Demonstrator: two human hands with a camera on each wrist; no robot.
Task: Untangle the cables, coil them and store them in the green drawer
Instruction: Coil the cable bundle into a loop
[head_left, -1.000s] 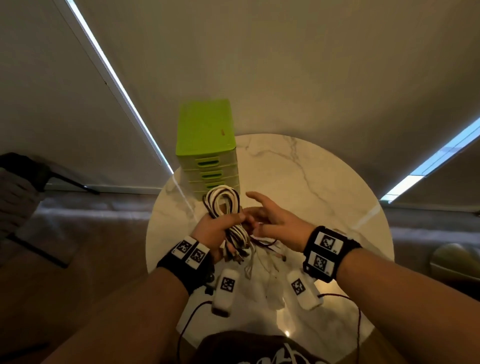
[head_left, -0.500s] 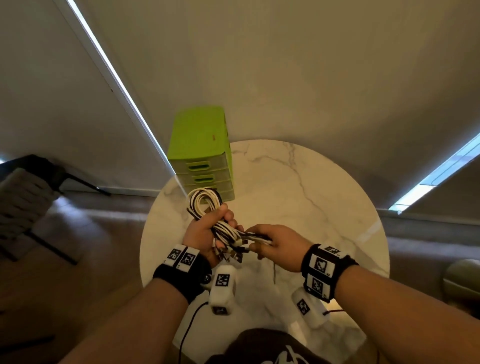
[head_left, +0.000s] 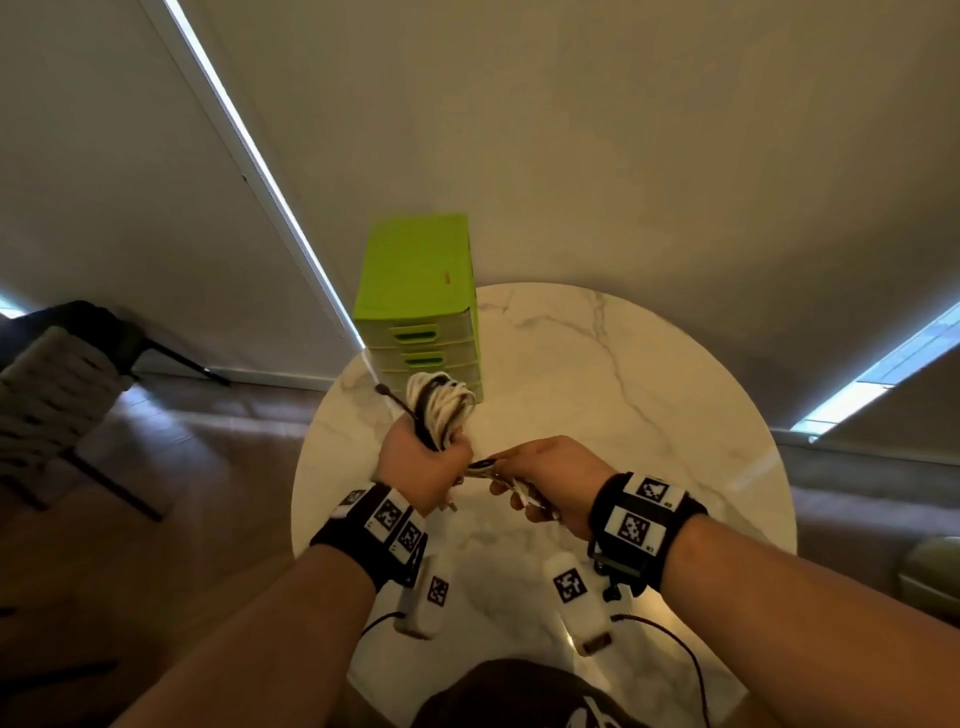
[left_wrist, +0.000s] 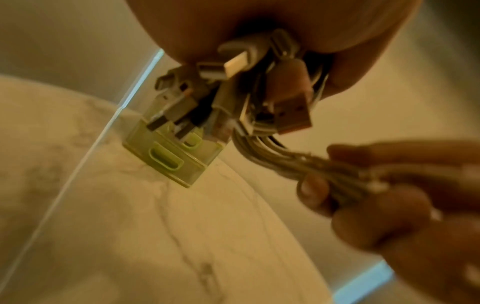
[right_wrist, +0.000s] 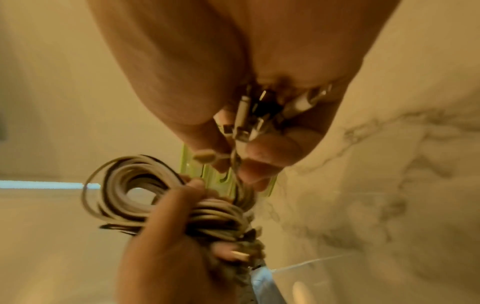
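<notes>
Round marble table, green drawer unit at far left. Left hand grips coiled cables; right hand pinches their ends.

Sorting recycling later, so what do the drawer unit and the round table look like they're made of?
Drawer unit: likely plastic, glossy lime-green shell with paler drawer fronts and moulded slot handles. Table: polished marble or a marble-look surface, white with grey veins and reflections.

Round marble table, chair, blinds

Dim, warm-tinted; blurred wrist views
</notes>
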